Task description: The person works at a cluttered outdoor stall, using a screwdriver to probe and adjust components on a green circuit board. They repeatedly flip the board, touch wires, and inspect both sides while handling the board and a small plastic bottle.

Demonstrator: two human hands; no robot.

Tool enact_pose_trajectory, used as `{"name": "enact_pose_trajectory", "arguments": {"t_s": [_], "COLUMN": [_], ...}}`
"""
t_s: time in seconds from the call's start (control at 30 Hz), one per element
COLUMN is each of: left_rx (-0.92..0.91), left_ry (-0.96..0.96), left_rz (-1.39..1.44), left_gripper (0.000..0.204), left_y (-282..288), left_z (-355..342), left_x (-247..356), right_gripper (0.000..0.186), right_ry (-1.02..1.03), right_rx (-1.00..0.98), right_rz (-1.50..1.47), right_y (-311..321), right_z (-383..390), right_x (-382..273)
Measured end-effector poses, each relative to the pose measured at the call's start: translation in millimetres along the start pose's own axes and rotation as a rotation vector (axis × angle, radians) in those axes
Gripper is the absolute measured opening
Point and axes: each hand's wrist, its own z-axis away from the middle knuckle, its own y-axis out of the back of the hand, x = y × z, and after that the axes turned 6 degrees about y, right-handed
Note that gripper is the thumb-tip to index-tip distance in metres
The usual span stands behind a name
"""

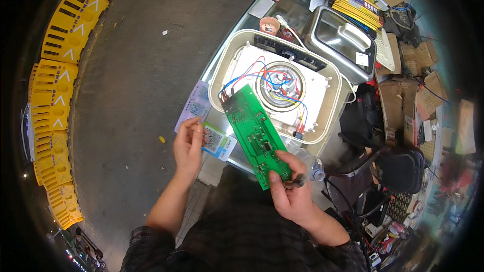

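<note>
Nearest you, your right hand point(292, 189) is pinching the lower end of a long green rectangular circuit board point(247, 128) between thumb and fingers, while a dark, slim cylindrical object point(296, 182) is also lying among those fingers. The board is slanting up and away to the left, its component-dotted face turned toward you. Your left hand point(188, 146) is hovering near the board's left side, thumb and index fingertips brought close together; you cannot tell from here whether they are pinching anything small. Beneath those fingertips, a green-and-blue printed card point(216, 141) is lying on the glass tabletop point(242, 158).

Just beyond your right hand, a clear plastic bottle with a blue cap point(316, 173) is resting close by, so your elbow and wrist should be staying clear of it. Farther on, the board's upper end is overlapping a cream plastic housing point(330, 116), where thin red and blue wires point(259, 74) are looping over a round metal part point(280, 86). Some seem to be meeting the board's far end, so you would do well to be gripping by the edges, leaving slack and pressing no components. Beyond, a lidded stainless-steel container point(340, 45) is standing.
</note>
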Motion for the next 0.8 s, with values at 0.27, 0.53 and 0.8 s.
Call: {"name": "enact_pose_trajectory", "arguments": {"t_s": [0.27, 0.53, 0.8], "left_rx": [0.053, 0.098, 0.122], "left_ry": [-0.339, -0.406, -0.428], "left_rz": [-0.823, -0.753, -0.729], "left_gripper": [0.068, 0.050, 0.044], "left_y": [18, -1, -3], "left_z": [-83, -110, -114], "left_x": [-48, -50, -48], "right_gripper": [0.048, 0.043, 0.048], "right_ry": [0.009, -0.087, -0.095], "right_rx": [-0.002, 0.043, 0.041], "right_rz": [0.073, 0.011, 0.081], "right_y": [-8, -15, -21], "right_z": [7, 7, 3], "right_x": [0, -8, -11]}}
